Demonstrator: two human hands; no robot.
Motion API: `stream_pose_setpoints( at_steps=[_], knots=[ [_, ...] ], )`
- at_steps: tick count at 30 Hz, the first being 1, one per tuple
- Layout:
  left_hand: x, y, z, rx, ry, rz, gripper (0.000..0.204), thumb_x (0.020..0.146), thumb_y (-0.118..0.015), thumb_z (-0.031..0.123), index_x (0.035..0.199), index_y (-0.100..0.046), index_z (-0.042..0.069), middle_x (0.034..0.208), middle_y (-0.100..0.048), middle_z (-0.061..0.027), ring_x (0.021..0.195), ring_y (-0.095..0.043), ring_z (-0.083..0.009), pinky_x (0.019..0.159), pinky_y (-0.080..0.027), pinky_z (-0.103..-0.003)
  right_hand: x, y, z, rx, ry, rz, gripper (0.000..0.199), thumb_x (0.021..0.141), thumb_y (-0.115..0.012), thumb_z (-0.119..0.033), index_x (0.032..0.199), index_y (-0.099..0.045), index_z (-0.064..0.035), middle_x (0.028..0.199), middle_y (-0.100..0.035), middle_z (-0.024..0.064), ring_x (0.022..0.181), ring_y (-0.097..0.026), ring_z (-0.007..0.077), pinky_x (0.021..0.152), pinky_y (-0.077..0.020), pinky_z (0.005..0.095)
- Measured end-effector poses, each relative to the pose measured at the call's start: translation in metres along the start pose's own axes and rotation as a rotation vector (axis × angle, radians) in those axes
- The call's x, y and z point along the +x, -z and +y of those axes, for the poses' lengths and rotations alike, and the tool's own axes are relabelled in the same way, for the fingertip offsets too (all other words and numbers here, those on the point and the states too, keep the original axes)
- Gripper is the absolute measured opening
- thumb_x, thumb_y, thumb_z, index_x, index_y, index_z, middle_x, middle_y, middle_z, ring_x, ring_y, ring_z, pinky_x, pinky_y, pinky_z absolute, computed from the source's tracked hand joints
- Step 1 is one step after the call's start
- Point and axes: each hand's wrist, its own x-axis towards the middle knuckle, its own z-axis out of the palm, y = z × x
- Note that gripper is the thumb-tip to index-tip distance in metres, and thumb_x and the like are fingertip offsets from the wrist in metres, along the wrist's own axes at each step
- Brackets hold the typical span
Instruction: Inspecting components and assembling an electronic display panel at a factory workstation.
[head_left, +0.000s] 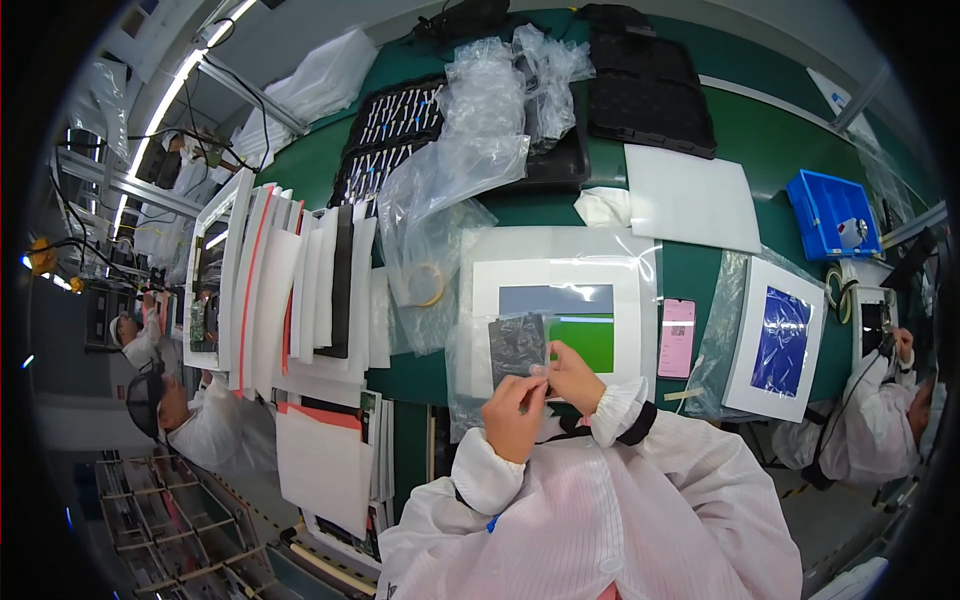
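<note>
A small dark grey see-through plastic bag (517,348) hangs over a white-framed panel (627,290) lying in front of me on a clear plastic sheet. The panel's window shows a grey-blue band and a green area. My left hand (513,415) is closed in a pinch by the bag's lower right corner. Just to its right, my right hand (577,380) has its fingers pinched at the bag's right edge. The fingertips of both hands nearly meet, and what lies between them is too small to make out.
Left stands a row of upright white panels and foam sheets (310,290). Tape roll (430,284), bubble wrap (490,90) and black cases (650,90) lie beyond. On the right are a pink-screened phone (677,340), a blue-filmed panel (775,340), a blue bin (832,215) and a co-worker (865,410).
</note>
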Motion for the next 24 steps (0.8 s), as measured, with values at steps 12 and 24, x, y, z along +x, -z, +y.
stream_pose_setpoints(
  at_steps=[12,24],
  knots=[
    [0.021,0.018,0.029,-0.356,0.070,-0.246,0.007,0.074,-0.062,0.001,0.081,-0.063,-0.002,0.080,-0.062,-0.0079,0.069,-0.057,-0.0153,0.060,-0.046,-0.025,0.026,0.010,0.028,-0.502,0.382,-0.327,0.039,0.081,-0.060,-0.016,0.116,-0.044,-0.0062,0.084,-0.051,0.0009,0.082,-0.051,0.0106,0.071,-0.0460,0.0262],
    [0.068,0.044,-0.038,-0.765,0.541,-0.129,0.043,0.075,-0.068,0.006,0.112,-0.047,0.000,0.101,-0.057,-0.0079,0.094,-0.054,-0.0165,0.083,-0.042,-0.029,0.015,0.019,-0.031,-0.455,0.162,-0.436,0.040,0.084,-0.057,-0.015,0.119,-0.044,-0.0009,0.090,-0.061,0.0074,0.077,-0.059,0.0143,0.069,-0.0495,0.0275]
  ],
)
